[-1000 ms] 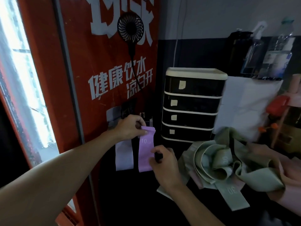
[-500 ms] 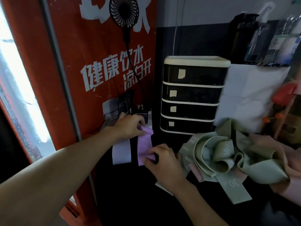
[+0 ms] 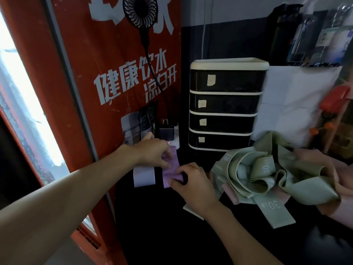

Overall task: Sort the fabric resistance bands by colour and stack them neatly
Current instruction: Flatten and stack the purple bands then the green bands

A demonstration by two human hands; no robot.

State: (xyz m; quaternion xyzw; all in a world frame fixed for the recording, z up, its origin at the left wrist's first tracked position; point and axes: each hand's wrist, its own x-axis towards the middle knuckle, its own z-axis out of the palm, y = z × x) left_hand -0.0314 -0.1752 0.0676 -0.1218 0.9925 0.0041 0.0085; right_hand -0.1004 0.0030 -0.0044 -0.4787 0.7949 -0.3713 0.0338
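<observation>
We hold a purple band [image 3: 171,174] flat on the dark tabletop [image 3: 162,230], at the far left by the red panel [image 3: 86,73]. Our left hand [image 3: 152,153] pinches the band's far end, fingers curled down onto the fabric. Our right hand [image 3: 191,185] pinches its near end between thumb and curled fingers.

Just left of the purple band lies a pale band [image 3: 144,176], flat and lined up alongside it; our left hand covers its far end.

To the right, well apart from these two, a loose heap of green bands [image 3: 267,175] sits tangled, with one flat strip marked "30 LB" [image 3: 273,213] sticking out toward the near side. Pink bands [image 3: 342,190] lie under and beside the heap at the right edge.

Behind stands a black drawer unit [image 3: 223,104] with cream trim. A small black fan [image 3: 140,11] hangs on the red panel.
</observation>
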